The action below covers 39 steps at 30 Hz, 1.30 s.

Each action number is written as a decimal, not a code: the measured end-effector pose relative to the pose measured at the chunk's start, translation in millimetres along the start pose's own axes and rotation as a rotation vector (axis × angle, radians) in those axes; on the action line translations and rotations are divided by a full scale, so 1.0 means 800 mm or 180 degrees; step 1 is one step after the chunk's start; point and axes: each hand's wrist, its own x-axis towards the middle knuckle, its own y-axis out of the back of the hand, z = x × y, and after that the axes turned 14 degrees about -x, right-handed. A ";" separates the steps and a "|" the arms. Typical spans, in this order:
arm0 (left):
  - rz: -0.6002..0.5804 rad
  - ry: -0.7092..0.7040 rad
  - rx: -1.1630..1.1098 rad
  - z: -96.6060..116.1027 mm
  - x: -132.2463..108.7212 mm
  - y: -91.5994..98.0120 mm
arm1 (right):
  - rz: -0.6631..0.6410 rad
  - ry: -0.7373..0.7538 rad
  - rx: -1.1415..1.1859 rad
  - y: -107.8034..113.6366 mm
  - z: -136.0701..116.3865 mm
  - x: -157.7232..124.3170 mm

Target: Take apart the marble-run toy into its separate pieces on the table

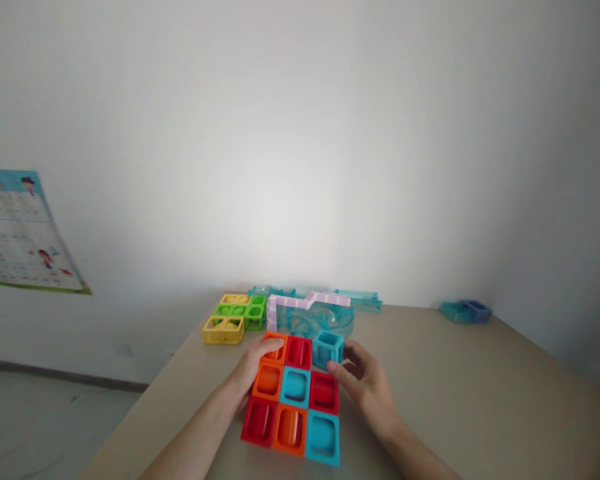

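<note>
My left hand (254, 365) grips the upper left side of a flat panel of joined hollow cubes (269, 380) in red, orange and light blue. Its thumb lies on top of an orange cube; the other fingers are mostly hidden under the panel. Between thumb and fingers my right hand (365, 380) holds a single light blue hollow cube (329, 348) at the panel's upper right corner, beside a red cube. Whether this cube touches the panel I cannot tell. The panel is tilted toward me above the table.
Yellow cubes (223, 329) and green cubes (255, 312) stand at the table's back left. Behind the panel lie clear teal track pieces (330, 320) and a lilac zigzag strip (307, 301). A dark blue piece (477, 311) sits back right on the table (420, 387), against the wall.
</note>
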 end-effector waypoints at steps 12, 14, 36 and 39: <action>0.0100 -0.0679 0.2451 0.014 -0.005 0.011 | 0.0615 0.0407 -0.0709 0.003 0.007 -0.004; 0.0324 -0.0956 0.3130 0.015 -0.008 0.008 | 0.0437 0.0517 -0.0755 0.003 0.002 -0.006; -0.1121 -0.1769 0.2976 0.008 -0.042 -0.020 | -0.0352 0.1016 -0.0966 -0.011 -0.007 -0.013; -0.0761 -0.1517 0.2246 0.008 -0.040 -0.023 | -0.0444 0.1299 -0.1216 0.012 -0.022 -0.017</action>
